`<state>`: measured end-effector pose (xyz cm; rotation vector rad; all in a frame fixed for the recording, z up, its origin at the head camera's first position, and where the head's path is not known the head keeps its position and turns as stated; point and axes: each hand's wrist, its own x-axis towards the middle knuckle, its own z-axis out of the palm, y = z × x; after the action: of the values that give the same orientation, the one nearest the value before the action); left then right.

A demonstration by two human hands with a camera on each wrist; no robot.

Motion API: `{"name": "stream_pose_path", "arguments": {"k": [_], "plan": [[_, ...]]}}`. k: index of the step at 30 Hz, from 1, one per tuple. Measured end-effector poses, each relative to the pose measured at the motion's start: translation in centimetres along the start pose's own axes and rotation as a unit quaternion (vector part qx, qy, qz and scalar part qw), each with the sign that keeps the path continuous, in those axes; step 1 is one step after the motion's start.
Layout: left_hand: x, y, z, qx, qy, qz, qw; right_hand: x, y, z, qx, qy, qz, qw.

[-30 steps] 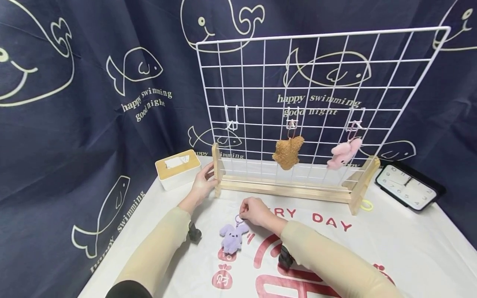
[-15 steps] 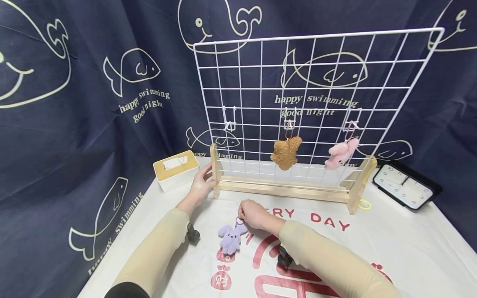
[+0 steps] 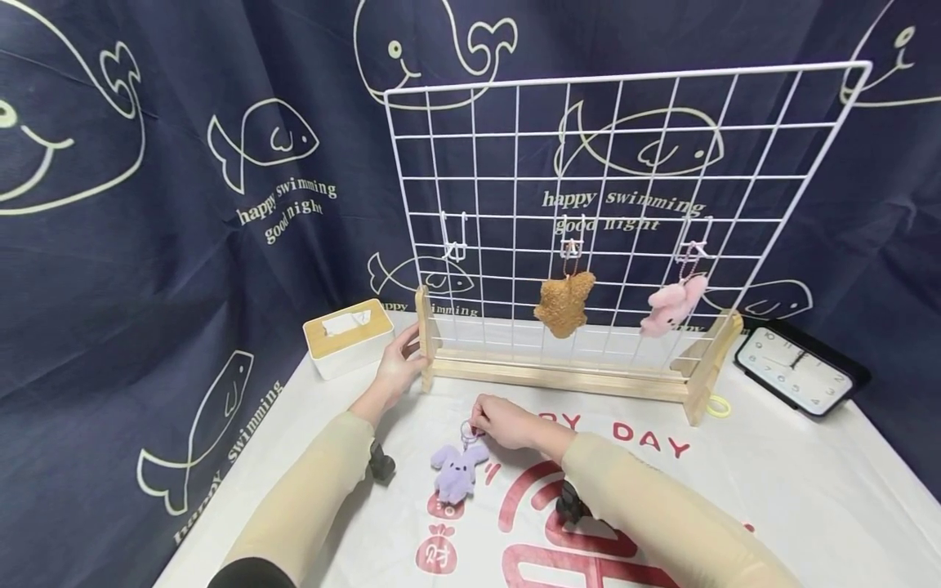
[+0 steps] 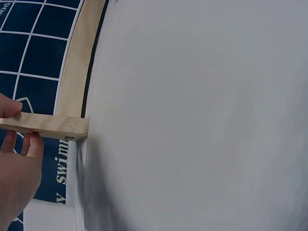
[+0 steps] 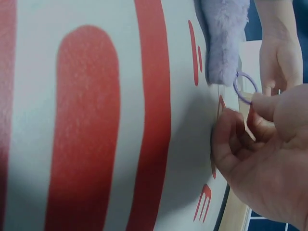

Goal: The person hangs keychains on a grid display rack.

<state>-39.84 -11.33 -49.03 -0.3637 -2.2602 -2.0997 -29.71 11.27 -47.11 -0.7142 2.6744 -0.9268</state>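
Observation:
A lavender plush bunny keychain (image 3: 456, 476) hangs low over the white tabletop in the head view. My right hand (image 3: 507, 422) pinches its purple ring (image 5: 235, 86) between thumb and curled fingers; whether the plush touches the table I cannot tell. My left hand (image 3: 397, 371) grips the wooden end piece (image 4: 53, 124) of the grid rack's stand, thumb on one side and fingers on the other. On the white wire grid (image 3: 518, 176), a brown plush (image 3: 564, 305) and a pink plush (image 3: 674, 305) hang from two hooks by bead chains. The left hook (image 3: 454, 251) carries nothing.
Beside my left hand stands a white tissue box (image 3: 349, 347) with a wooden lid. A black-framed clock (image 3: 797, 367) leans at the right, near a small yellow ring (image 3: 719, 407) by the stand's foot. Dark blue fish-print cloth hangs behind the grid.
The view has shifted slightly. My left hand has stayed on the stand, and my right hand with the bunny keychain has barely moved, its ring showing a little more now.

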Motion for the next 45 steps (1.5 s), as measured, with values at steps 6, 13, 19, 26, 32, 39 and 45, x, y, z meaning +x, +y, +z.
{"name": "stream_pose_path", "arguments": {"k": [6,13,19,26,32,39,45], "plan": [[0.0,0.1,0.1,0.003,0.005,-0.007,1.0,-0.3,0.6,-0.5,0.017,-0.019,-0.048,0.9985],[0.0,0.2,0.1,0.001,0.003,-0.005,1.0,-0.7,0.9,-0.8,0.097,-0.009,-0.083,0.9917],[0.0,-0.1,0.0,-0.01,0.003,0.0,0.9999,-0.8,0.8,-0.9,0.194,-0.015,-0.071,0.9784],[0.0,0.0,0.1,-0.011,0.003,-0.002,0.9999,-0.9,0.0,-1.4,0.238,-0.01,-0.077,0.9682],[0.0,-0.2,0.0,-0.009,0.004,0.001,1.0,-0.9,-0.5,-1.9,0.234,-0.005,-0.087,0.9683],[0.2,-0.5,-0.1,-0.025,-0.007,0.012,0.9996,-1.0,-1.1,-2.7,0.199,0.014,-0.098,0.975],[-0.4,0.9,0.0,-0.038,-0.021,0.011,0.999,-1.0,-1.7,-3.7,0.189,0.023,-0.112,0.9754]]}}
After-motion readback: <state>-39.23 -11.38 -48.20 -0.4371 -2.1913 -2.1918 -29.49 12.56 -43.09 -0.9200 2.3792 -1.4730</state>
